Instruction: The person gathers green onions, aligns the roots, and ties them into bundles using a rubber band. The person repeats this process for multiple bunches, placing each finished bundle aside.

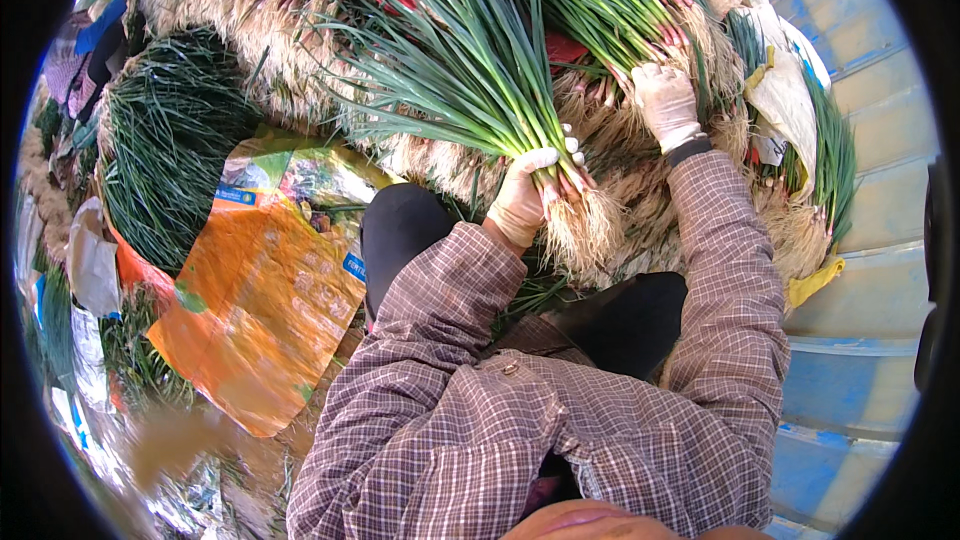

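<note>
My gloved left hand (523, 191) grips a bunch of green onions (487, 82) near its base. Pale roots (581, 229) hang below the fist, and long green leaves fan out up and to the left. Further right, my gloved right hand (666, 101) is at the pinkish stem bases of another pile of green onions (622, 15). Its fingers look curled around some stems there, partly hidden by the glove. Beneath both hands lies a thick heap of onions with their tan roots (637, 172) facing me.
An orange printed sack (262, 300) lies at the left beside my knee. Beyond it sits a round stack of green onions (172, 127). A person's sleeve (67, 67) shows at the far left. A blue and cream corrugated wall (855, 300) curves along the right, behind a pale sack (784, 97).
</note>
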A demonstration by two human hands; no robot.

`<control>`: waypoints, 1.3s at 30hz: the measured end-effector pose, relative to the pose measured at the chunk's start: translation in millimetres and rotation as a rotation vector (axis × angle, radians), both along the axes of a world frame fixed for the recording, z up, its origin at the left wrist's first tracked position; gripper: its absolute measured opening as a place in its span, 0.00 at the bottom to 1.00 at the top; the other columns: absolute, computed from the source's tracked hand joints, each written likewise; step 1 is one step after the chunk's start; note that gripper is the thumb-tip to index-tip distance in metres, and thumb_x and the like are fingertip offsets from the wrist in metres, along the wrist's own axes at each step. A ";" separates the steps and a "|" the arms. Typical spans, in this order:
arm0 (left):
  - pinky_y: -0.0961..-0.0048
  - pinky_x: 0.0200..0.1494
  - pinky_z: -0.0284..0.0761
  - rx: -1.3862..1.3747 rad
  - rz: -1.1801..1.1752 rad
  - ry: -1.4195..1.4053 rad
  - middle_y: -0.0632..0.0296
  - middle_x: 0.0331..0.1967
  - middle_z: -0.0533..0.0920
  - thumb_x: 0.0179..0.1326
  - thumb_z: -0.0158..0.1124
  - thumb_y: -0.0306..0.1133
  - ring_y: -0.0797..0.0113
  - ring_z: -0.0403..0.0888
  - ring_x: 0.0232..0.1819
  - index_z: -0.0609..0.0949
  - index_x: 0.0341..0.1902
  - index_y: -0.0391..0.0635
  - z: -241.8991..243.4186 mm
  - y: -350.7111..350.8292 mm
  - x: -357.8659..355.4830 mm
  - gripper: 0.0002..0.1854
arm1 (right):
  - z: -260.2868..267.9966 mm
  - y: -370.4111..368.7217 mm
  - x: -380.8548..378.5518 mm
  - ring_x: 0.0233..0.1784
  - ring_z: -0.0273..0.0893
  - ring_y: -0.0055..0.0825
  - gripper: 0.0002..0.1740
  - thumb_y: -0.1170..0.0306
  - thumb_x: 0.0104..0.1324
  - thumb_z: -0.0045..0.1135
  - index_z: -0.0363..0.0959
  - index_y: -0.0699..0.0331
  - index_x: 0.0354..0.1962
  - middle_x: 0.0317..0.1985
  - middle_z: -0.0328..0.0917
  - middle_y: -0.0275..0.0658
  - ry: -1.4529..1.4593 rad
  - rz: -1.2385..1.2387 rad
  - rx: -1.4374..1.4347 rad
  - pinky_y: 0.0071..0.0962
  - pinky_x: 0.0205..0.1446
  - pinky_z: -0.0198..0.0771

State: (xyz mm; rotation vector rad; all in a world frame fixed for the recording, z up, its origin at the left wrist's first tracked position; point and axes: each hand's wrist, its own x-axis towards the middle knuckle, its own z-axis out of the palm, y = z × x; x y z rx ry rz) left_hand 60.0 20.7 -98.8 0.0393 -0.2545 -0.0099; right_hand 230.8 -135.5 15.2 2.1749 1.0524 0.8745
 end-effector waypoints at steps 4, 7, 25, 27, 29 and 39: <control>0.45 0.42 0.79 0.043 0.005 0.026 0.52 0.43 0.78 0.52 0.60 0.30 0.55 0.79 0.42 0.70 0.56 0.38 0.5 2.4 -1.6 0.25 | 3.4 -8.4 -16.5 0.25 0.77 0.35 0.08 0.63 0.65 0.52 0.74 0.53 0.40 0.25 0.76 0.40 0.222 -0.022 0.305 0.33 0.29 0.71; 0.46 0.43 0.79 0.093 0.047 0.000 0.45 0.53 0.78 0.52 0.60 0.31 0.52 0.79 0.44 0.72 0.54 0.35 5.5 3.0 -4.0 0.25 | 13.6 -7.0 -49.3 0.22 0.76 0.36 0.11 0.58 0.67 0.52 0.76 0.51 0.42 0.23 0.78 0.41 0.587 -0.125 0.530 0.34 0.27 0.71; 0.57 0.51 0.77 0.126 -0.058 0.125 0.45 0.36 0.82 0.55 0.59 0.34 0.50 0.82 0.37 0.76 0.49 0.32 0.6 -10.7 -15.3 0.21 | -26.1 52.9 -90.3 0.29 0.76 0.19 0.15 0.66 0.62 0.61 0.77 0.67 0.42 0.27 0.79 0.35 1.362 -0.109 1.256 0.19 0.33 0.71; 0.59 0.50 0.77 0.162 -0.008 0.137 0.47 0.38 0.82 0.56 0.57 0.33 0.52 0.82 0.38 0.76 0.47 0.32 1.3 -8.7 -15.3 0.18 | -33.3 52.1 -97.9 0.31 0.76 0.20 0.11 0.67 0.64 0.59 0.77 0.67 0.39 0.28 0.79 0.36 1.509 -0.146 1.522 0.21 0.37 0.72; 0.63 0.45 0.78 0.099 -0.051 0.168 0.49 0.37 0.82 0.55 0.57 0.32 0.55 0.82 0.37 0.77 0.46 0.33 4.0 -7.2 -15.7 0.18 | -34.4 43.5 -109.6 0.31 0.77 0.22 0.10 0.66 0.69 0.50 0.74 0.65 0.37 0.28 0.77 0.35 1.639 0.103 1.692 0.23 0.33 0.73; 0.67 0.35 0.83 0.317 -0.035 0.170 0.53 0.31 0.82 0.50 0.60 0.27 0.60 0.83 0.32 0.79 0.39 0.32 21.3 3.6 -23.5 0.13 | 4.3 -26.7 -179.0 0.20 0.66 0.16 0.10 0.66 0.73 0.45 0.67 0.65 0.36 0.23 0.69 0.31 1.616 0.695 1.687 0.17 0.26 0.64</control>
